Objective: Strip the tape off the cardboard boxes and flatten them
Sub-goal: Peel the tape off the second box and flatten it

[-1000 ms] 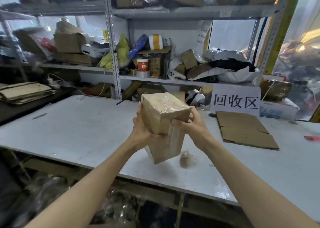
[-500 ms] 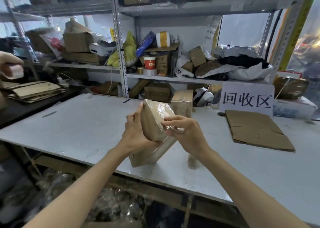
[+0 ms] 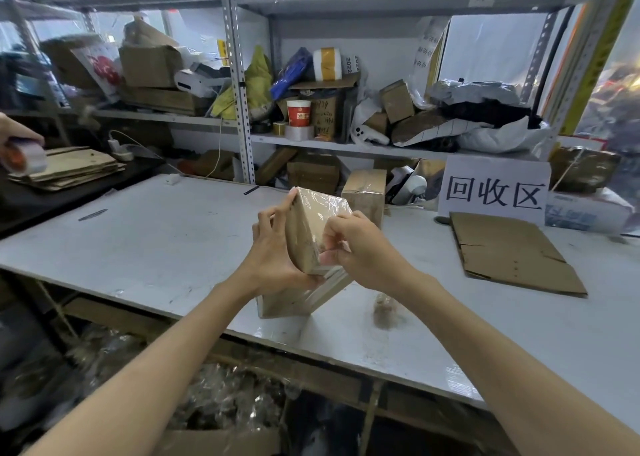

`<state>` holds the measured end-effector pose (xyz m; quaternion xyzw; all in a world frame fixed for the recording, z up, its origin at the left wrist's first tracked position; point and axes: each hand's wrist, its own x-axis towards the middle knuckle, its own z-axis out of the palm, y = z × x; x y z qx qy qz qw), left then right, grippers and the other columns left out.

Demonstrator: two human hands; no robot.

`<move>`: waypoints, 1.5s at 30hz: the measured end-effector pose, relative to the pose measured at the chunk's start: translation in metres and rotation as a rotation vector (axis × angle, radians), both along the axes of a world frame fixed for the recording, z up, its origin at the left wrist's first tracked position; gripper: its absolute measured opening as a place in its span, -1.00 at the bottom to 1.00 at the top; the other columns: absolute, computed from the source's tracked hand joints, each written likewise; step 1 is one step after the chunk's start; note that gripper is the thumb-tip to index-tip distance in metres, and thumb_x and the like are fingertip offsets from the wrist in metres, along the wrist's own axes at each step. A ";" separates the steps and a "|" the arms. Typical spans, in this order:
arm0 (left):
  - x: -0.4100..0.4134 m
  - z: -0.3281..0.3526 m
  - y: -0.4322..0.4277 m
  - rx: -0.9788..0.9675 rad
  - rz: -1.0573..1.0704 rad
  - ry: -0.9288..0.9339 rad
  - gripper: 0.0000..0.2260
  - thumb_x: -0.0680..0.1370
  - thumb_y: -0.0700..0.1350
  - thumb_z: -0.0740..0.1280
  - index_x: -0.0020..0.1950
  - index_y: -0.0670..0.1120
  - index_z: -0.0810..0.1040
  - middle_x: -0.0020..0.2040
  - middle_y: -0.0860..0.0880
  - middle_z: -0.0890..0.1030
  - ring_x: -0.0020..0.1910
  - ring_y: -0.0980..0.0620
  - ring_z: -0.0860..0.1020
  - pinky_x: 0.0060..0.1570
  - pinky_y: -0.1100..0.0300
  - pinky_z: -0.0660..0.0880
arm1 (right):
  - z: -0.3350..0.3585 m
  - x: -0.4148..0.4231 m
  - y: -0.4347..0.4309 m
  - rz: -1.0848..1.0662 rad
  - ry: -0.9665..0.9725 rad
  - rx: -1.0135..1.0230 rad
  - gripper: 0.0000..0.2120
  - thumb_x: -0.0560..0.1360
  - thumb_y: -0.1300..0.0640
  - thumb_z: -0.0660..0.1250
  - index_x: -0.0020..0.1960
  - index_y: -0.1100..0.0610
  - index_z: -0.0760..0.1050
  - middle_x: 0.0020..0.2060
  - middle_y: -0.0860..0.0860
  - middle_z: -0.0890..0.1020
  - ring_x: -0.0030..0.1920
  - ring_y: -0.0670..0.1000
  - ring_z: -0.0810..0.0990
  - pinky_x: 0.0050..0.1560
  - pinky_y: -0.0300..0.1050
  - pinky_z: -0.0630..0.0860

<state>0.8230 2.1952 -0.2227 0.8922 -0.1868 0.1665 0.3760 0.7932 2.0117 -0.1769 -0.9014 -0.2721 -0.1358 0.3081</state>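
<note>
A small brown cardboard box (image 3: 304, 230), wrapped in clear tape, stands tilted on one lower corner on the white table (image 3: 145, 244). My left hand (image 3: 273, 251) grips its left side, fingers curled round the edge. My right hand (image 3: 356, 247) pinches the clear tape at the box's right face. A second taped box (image 3: 367, 192) stands behind it. A flattened cardboard sheet (image 3: 509, 251) lies on the table to the right.
A crumpled wad of tape (image 3: 386, 312) lies by my right wrist. A white sign (image 3: 495, 189) stands at the back right. Cluttered shelves (image 3: 311, 109) rise behind. At far left another person's hand (image 3: 15, 137) holds a tape roll above stacked flat cardboard (image 3: 69, 168).
The box has tilted further, its top turned toward me. My right hand has shifted from the box's top corner to its right face, pinching tape. The view has swung left, showing another person's hand.
</note>
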 end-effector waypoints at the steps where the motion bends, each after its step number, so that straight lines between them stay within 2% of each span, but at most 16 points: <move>1: 0.001 0.000 0.000 -0.001 -0.002 0.004 0.23 0.10 0.25 0.55 0.56 0.24 -0.17 0.31 0.08 0.14 0.27 0.00 0.21 0.27 0.04 0.36 | 0.000 0.001 -0.001 -0.002 -0.027 -0.018 -0.77 0.40 0.35 0.40 -0.23 0.11 0.39 -0.29 -0.07 0.54 -0.16 -0.05 0.44 -0.21 -0.21 0.36; 5: 0.002 0.004 -0.004 0.005 -0.017 0.004 0.21 0.06 0.31 0.51 0.55 0.28 -0.14 0.29 0.08 0.16 0.26 -0.04 0.24 0.25 -0.01 0.39 | -0.005 0.001 -0.007 -0.018 -0.012 0.026 -0.68 0.41 0.48 0.21 -0.26 0.07 0.33 -0.40 -0.16 0.48 -0.30 -0.31 0.60 -0.35 -0.41 0.34; 8: 0.004 0.005 -0.009 0.011 -0.003 0.010 0.22 0.03 0.35 0.49 0.54 0.30 -0.14 0.30 0.05 0.18 0.26 -0.04 0.24 0.25 -0.08 0.42 | -0.006 0.003 -0.013 -0.041 0.021 0.075 -0.63 0.42 0.46 0.28 -0.27 0.01 0.32 -0.43 -0.15 0.48 -0.30 -0.29 0.62 -0.35 -0.38 0.33; 11: 0.006 0.006 -0.013 0.042 0.058 0.031 0.23 0.01 0.41 0.46 0.52 0.32 -0.18 0.33 0.03 0.16 0.28 -0.05 0.23 0.24 -0.18 0.44 | -0.004 0.001 -0.018 -0.102 0.016 0.197 -0.65 0.32 0.26 0.54 -0.08 0.03 0.42 -0.28 -0.09 0.53 -0.34 -0.17 0.51 -0.34 -0.30 0.41; 14: 0.010 0.004 -0.016 0.096 0.095 0.037 0.25 0.01 0.44 0.45 0.50 0.34 -0.26 0.34 0.03 0.11 0.28 -0.09 0.19 0.25 -0.19 0.41 | 0.003 -0.003 -0.021 -0.170 0.033 0.299 -0.39 0.28 -0.03 0.56 0.22 0.06 0.38 -0.07 -0.04 0.54 -0.16 -0.08 0.54 -0.19 -0.21 0.53; 16: 0.010 0.002 -0.021 0.140 0.105 0.016 0.28 0.02 0.43 0.46 0.51 0.33 -0.30 0.34 0.03 0.09 0.26 -0.08 0.15 0.22 -0.11 0.35 | 0.006 -0.003 -0.020 -0.210 -0.004 0.198 -0.54 0.33 -0.08 0.52 0.13 0.09 0.52 -0.09 -0.04 0.59 -0.08 -0.06 0.55 -0.10 -0.17 0.52; 18: 0.010 -0.001 -0.026 0.180 0.108 -0.019 0.30 0.03 0.41 0.49 0.52 0.32 -0.31 0.34 0.00 0.10 0.25 -0.07 0.15 0.16 -0.07 0.29 | 0.007 -0.004 -0.020 -0.227 -0.026 0.188 -0.76 0.37 0.04 0.52 -0.05 0.12 0.59 -0.25 -0.04 0.61 -0.22 -0.09 0.57 -0.19 -0.22 0.50; 20: 0.011 -0.002 -0.030 0.194 0.116 -0.043 0.29 0.05 0.37 0.53 0.51 0.33 -0.31 0.32 -0.01 0.11 0.24 -0.08 0.15 0.18 -0.09 0.29 | 0.006 -0.004 -0.022 -0.250 -0.051 0.215 -0.85 0.37 0.15 0.53 -0.14 0.14 0.59 -0.35 -0.05 0.60 -0.33 -0.14 0.54 -0.27 -0.27 0.48; 23: 0.011 -0.001 -0.036 0.201 0.124 -0.033 0.28 0.08 0.32 0.56 0.50 0.36 -0.31 0.30 -0.02 0.12 0.24 -0.08 0.14 0.26 -0.14 0.29 | 0.004 -0.006 -0.024 -0.238 -0.095 0.192 -0.91 0.37 0.26 0.50 -0.18 0.17 0.60 -0.32 -0.05 0.59 -0.31 -0.16 0.52 -0.24 -0.26 0.45; 26: 0.013 0.002 -0.042 0.185 0.117 -0.005 0.27 0.10 0.28 0.58 0.49 0.38 -0.30 0.30 -0.04 0.13 0.25 -0.10 0.14 0.30 -0.20 0.30 | -0.001 -0.010 -0.031 -0.159 -0.116 0.216 -0.91 0.36 0.39 0.45 -0.22 0.24 0.60 -0.25 0.02 0.59 -0.23 -0.03 0.53 -0.17 -0.18 0.51; 29: 0.018 0.005 -0.039 0.123 0.140 0.030 0.23 0.13 0.30 0.55 0.52 0.33 -0.26 0.29 -0.03 0.14 0.23 -0.11 0.16 0.30 -0.18 0.34 | -0.006 -0.014 -0.039 -0.098 -0.109 0.231 -0.81 0.36 0.51 0.37 -0.25 0.24 0.56 -0.26 -0.02 0.54 -0.21 -0.09 0.51 -0.18 -0.30 0.48; 32: 0.020 0.003 -0.034 0.069 0.134 0.026 0.22 0.11 0.27 0.56 0.53 0.31 -0.20 0.30 -0.01 0.15 0.24 -0.10 0.16 0.28 -0.20 0.39 | -0.007 -0.014 -0.047 -0.131 -0.129 0.229 -0.76 0.36 0.52 0.36 -0.26 0.19 0.53 -0.27 -0.06 0.55 -0.21 -0.15 0.51 -0.17 -0.43 0.45; 35: 0.020 0.006 -0.030 -0.041 0.156 0.029 0.25 0.02 0.38 0.50 0.51 0.34 -0.22 0.33 -0.04 0.15 0.25 -0.07 0.16 0.23 -0.13 0.39 | -0.006 -0.011 -0.059 -0.191 -0.139 0.318 -0.82 0.41 0.41 0.40 -0.23 0.16 0.53 -0.25 0.01 0.63 -0.17 -0.05 0.59 -0.14 -0.35 0.53; 38: 0.019 0.005 -0.030 -0.073 0.123 -0.013 0.26 -0.01 0.38 0.49 0.49 0.40 -0.25 0.34 -0.03 0.13 0.22 -0.02 0.15 0.15 -0.05 0.35 | -0.005 -0.012 -0.062 -0.249 -0.190 0.424 -0.91 0.43 0.26 0.45 -0.12 0.16 0.56 -0.25 -0.01 0.65 -0.26 -0.09 0.64 -0.22 -0.28 0.59; 42: 0.017 0.000 -0.032 -0.080 0.081 -0.043 0.24 0.07 0.27 0.57 0.48 0.43 -0.24 0.33 -0.02 0.12 0.26 -0.07 0.15 0.19 -0.10 0.35 | -0.002 -0.011 -0.056 -0.543 -0.335 0.527 -0.80 0.50 0.02 0.38 0.02 0.12 0.50 -0.13 0.02 0.64 -0.27 -0.02 0.64 -0.21 -0.07 0.58; 45: 0.014 -0.005 -0.031 -0.018 0.056 -0.063 0.22 0.14 0.19 0.62 0.52 0.36 -0.20 0.35 -0.02 0.10 0.31 -0.09 0.14 0.29 -0.19 0.34 | 0.004 -0.002 -0.057 -0.481 -0.087 0.456 -0.64 0.45 -0.15 0.39 0.07 0.10 0.52 -0.12 -0.01 0.64 -0.18 -0.05 0.62 -0.16 -0.10 0.57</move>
